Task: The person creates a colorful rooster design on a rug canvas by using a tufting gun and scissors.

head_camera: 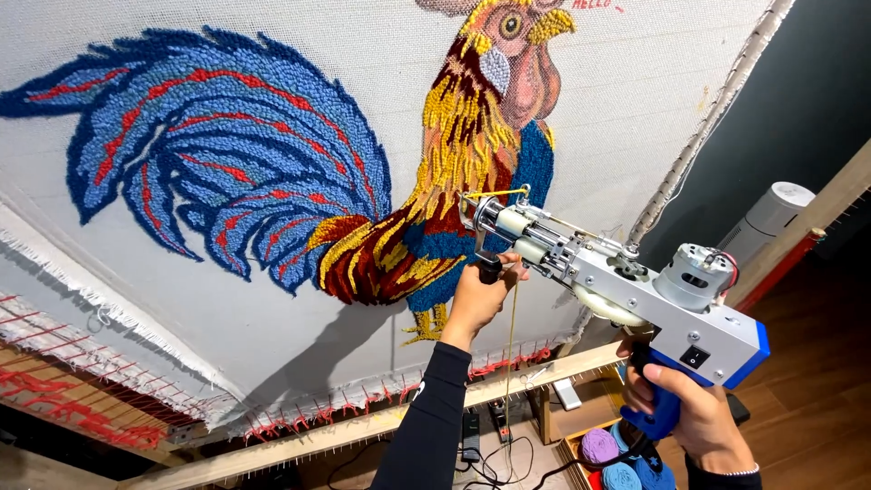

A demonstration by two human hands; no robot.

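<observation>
Against the rooster rug [272,163], tufting gun [626,290] clenched in both hands: left hand [476,295] front, right hand [694,413] rear.

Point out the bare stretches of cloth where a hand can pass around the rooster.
Bare grey backing cloth lies below the blue tail and right of the head. It is crowded at the breast, where the left hand steadies the silver-blue tufting gun.
</observation>
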